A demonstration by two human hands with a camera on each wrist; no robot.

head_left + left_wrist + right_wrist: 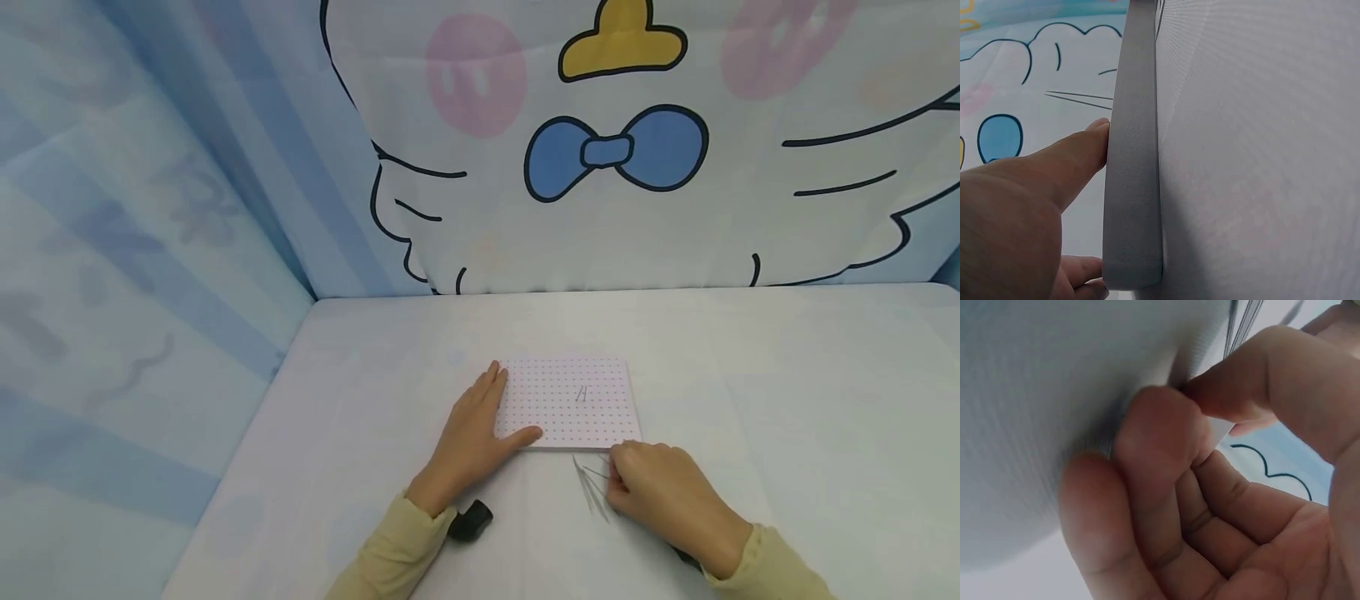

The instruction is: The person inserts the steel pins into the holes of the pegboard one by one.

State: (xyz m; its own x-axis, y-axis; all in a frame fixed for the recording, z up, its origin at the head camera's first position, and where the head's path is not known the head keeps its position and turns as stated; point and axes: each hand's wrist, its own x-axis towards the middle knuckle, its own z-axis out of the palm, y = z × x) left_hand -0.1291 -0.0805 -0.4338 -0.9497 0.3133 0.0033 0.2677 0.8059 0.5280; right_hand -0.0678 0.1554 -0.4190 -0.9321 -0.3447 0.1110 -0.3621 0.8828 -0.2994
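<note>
A white pegboard-like block (562, 417) with a grid of dots lies on the table, two thin metal pins (582, 393) standing in it. Along its left side rests my left hand (468, 429), fingers extended, thumb over the front edge. The left wrist view shows that hand against the block's grey side (1134, 156). Just off the block's front right corner, my right hand (663, 492) has its fingers curled at the table. Its thumb and index finger pinch at loose thin metal pins (591, 490); the fingers hide the gripped end. More pins (1244, 328) show beyond the thumb in the right wrist view.
A white cloth covers the table (825, 400). Behind it hangs a printed curtain (615, 233) with a cartoon figure, and another blue patterned sheet (135, 333) hangs at the left. A black wrist device (471, 522) sits by the left sleeve.
</note>
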